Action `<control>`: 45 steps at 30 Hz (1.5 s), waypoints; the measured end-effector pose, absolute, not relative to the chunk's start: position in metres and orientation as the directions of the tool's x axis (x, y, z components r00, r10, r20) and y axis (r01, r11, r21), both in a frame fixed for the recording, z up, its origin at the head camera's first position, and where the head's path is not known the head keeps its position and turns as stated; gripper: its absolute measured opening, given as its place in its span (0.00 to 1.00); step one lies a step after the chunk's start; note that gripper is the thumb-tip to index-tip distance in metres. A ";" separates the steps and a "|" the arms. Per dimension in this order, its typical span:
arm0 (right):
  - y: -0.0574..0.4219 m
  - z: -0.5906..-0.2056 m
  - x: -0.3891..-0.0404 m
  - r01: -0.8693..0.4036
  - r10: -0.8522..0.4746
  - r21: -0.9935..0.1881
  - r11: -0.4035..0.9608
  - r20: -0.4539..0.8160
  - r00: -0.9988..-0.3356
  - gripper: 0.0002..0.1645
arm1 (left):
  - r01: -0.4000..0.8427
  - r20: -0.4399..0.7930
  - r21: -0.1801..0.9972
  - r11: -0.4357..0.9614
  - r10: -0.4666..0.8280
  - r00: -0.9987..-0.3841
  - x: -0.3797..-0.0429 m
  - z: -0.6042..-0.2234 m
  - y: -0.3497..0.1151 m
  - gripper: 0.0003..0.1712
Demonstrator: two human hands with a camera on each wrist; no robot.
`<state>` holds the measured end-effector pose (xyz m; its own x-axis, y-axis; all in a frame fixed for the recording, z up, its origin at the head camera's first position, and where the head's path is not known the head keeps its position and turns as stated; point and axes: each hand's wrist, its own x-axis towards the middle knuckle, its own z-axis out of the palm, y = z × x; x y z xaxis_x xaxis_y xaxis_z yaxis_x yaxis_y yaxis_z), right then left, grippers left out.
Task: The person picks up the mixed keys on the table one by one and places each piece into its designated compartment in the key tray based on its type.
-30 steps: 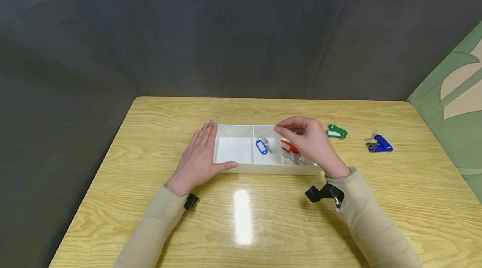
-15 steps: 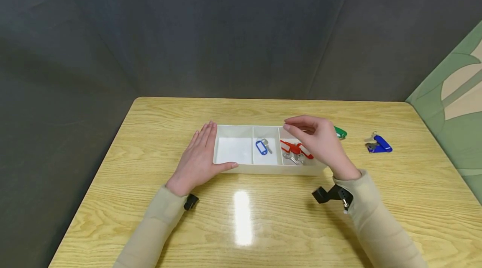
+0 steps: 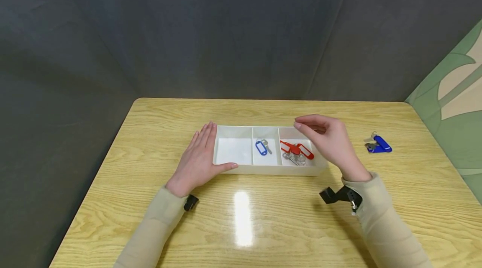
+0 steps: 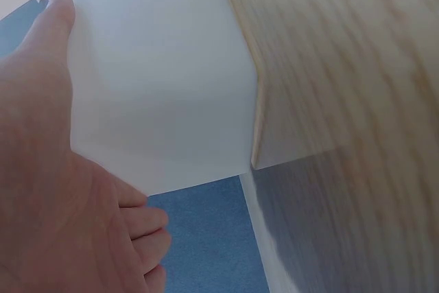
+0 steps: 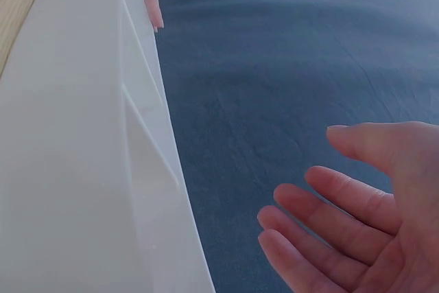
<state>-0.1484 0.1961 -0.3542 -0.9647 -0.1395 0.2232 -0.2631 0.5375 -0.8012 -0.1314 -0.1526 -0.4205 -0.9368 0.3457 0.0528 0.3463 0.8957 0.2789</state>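
Observation:
A white tray [image 3: 263, 170] with three compartments stands on the table. My left hand [image 3: 197, 159] lies along its left end, fingers straight and together, thumb spread over the near wall; the left wrist view shows that hand against the white wall [image 4: 158, 80]. In the middle compartment is a blue key tag [image 3: 261, 148] with a key. Red key tags [image 3: 306, 151] and their keys lie in the right compartment. Above that compartment's right part hovers my right hand [image 3: 333, 140]. Its fingers are loosely bent with nothing between them, as the right wrist view shows.
To the right on the wooden table [image 3: 278, 218] lie blue key tags [image 3: 383, 144] with keys. A dark cloth wall [image 3: 226, 34] rises behind the table's far edge. A green leaf-patterned panel [image 3: 455, 92] stands at the right.
My right hand has moved right, off the tray's middle, uncovering the red key tags and hiding the green key tags beyond it. My left hand has stayed put.

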 end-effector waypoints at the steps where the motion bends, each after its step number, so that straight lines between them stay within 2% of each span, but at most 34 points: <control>1: 0.197 -0.354 -0.148 -0.259 -0.133 -0.803 0.536 0.223 -0.966 0.19 | 0.345 0.052 0.280 0.896 0.345 -0.937 -0.131 -0.421 -0.153 0.74; 23: 0.233 -0.353 -0.141 -0.208 -0.056 -0.783 0.586 0.217 -0.975 0.20 | 0.347 0.053 0.273 0.897 0.346 -0.937 -0.131 -0.421 -0.153 0.74; 33: 0.248 -0.353 -0.137 -0.143 0.014 -0.754 0.641 0.197 -0.980 0.24 | 0.342 0.050 0.268 0.901 0.341 -0.939 -0.131 -0.420 -0.153 0.75; 45: 0.267 -0.355 -0.135 -0.129 0.060 -0.760 0.637 0.216 -0.975 0.22 | 0.351 0.060 0.257 0.900 0.348 -0.936 -0.131 -0.419 -0.153 0.74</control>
<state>-0.1355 0.2674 -0.3546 -0.9746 0.0604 0.2157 -0.1287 0.6373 -0.7598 -0.1315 -0.1527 -0.4189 -0.9357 0.3477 0.0605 0.3512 0.9003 0.2572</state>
